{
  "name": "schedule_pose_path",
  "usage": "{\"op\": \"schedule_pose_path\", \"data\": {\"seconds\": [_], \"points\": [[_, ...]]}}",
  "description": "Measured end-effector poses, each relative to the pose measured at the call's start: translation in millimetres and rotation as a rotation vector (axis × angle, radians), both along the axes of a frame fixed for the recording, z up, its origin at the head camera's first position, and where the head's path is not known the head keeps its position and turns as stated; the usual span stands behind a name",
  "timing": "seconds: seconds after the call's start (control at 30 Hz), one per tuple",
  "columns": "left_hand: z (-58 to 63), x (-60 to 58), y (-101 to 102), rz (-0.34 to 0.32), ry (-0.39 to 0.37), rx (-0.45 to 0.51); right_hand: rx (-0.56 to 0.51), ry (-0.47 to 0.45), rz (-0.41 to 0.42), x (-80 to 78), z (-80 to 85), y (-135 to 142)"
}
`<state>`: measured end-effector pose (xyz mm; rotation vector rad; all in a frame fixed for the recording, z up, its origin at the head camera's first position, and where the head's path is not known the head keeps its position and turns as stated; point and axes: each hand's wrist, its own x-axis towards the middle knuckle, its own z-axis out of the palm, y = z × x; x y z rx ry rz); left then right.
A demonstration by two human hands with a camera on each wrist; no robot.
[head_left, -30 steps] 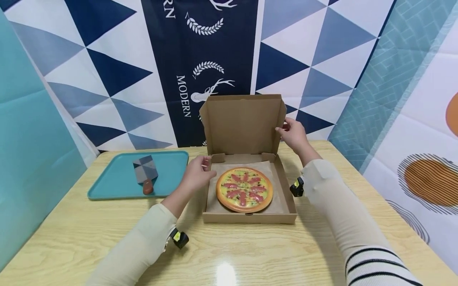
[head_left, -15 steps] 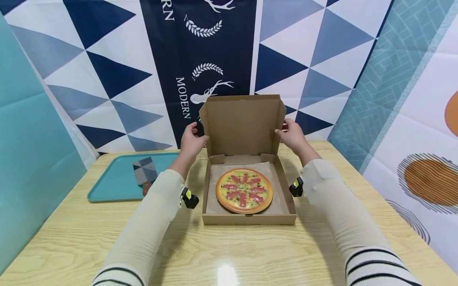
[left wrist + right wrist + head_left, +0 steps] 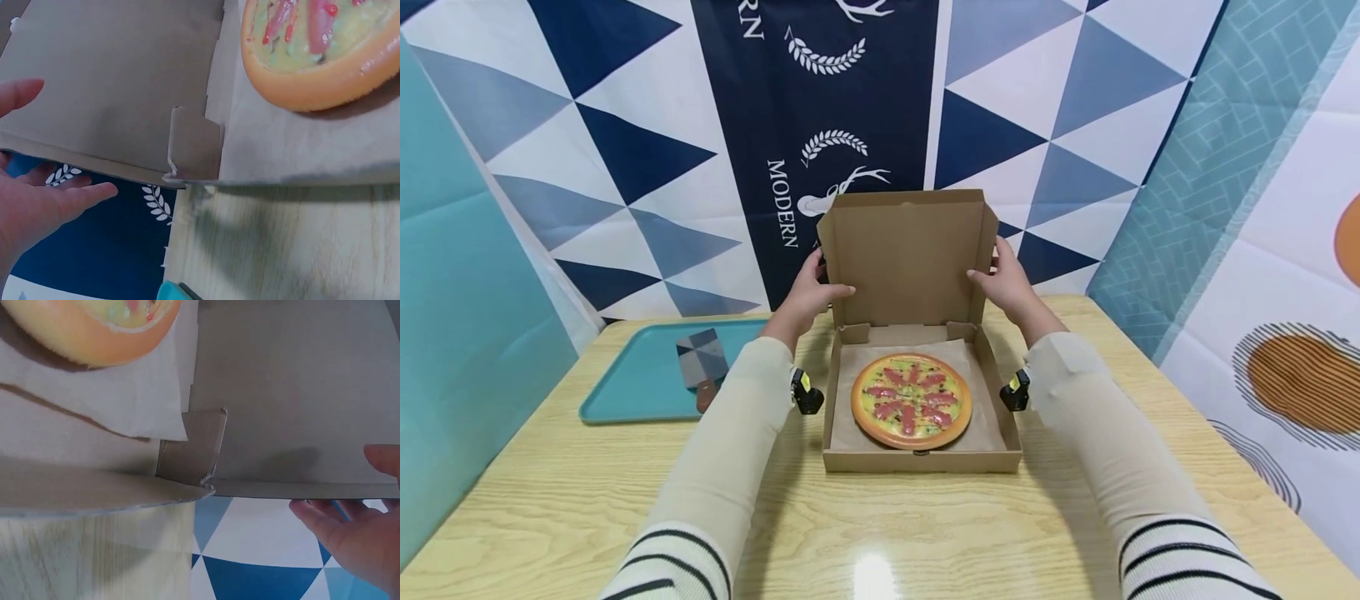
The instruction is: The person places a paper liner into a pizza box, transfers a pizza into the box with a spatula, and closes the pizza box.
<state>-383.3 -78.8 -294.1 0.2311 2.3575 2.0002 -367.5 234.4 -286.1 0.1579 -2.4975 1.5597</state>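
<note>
A brown cardboard pizza box (image 3: 921, 462) lies open on the table, its lid (image 3: 910, 258) standing up at the back. Inside, on a sheet of paper, is a whole pizza (image 3: 912, 400) with a golden crust and red strips on top. My left hand (image 3: 805, 298) holds the lid's left edge, thumb over the inner face and fingers behind the side flap. On the opposite edge my right hand (image 3: 1009, 287) grips the lid the same way. Both wrist views show a thumb inside the lid and fingers beyond its flap.
A teal tray (image 3: 640, 375) sits to the left, partly hidden by my left sleeve. On it lies a pizza server (image 3: 702, 357) with a flat metal blade and a brown handle. A patterned cloth wall (image 3: 850, 108) rises close behind the table (image 3: 962, 525).
My left hand has moved from beside the box's base up to the lid's left edge and taken hold there. The right hand stays at the right edge; the lid is slightly more upright.
</note>
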Motion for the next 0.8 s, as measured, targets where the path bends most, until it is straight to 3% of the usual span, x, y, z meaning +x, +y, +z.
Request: {"op": "schedule_pose_path", "data": {"seconds": [0.3, 0.5, 0.63, 0.8], "points": [[10.0, 1.4, 6.0, 0.007, 0.056, 0.046, -0.016, 0.048, -0.004, 3.6, 4.7, -3.1], [16.1, 1.2, 5.0, 0.025, 0.071, 0.026, -0.016, 0.064, -0.007, 5.9, 7.0, -4.9], [19.0, -0.1, 4.3, 0.051, 0.118, -0.014, 0.009, 0.083, -0.028, 4.7, 9.2, -5.5], [19.0, -3.1, 3.5, 0.138, 0.208, -0.128, 0.049, 0.087, -0.054, 2.8, 10.7, -2.9]]}}
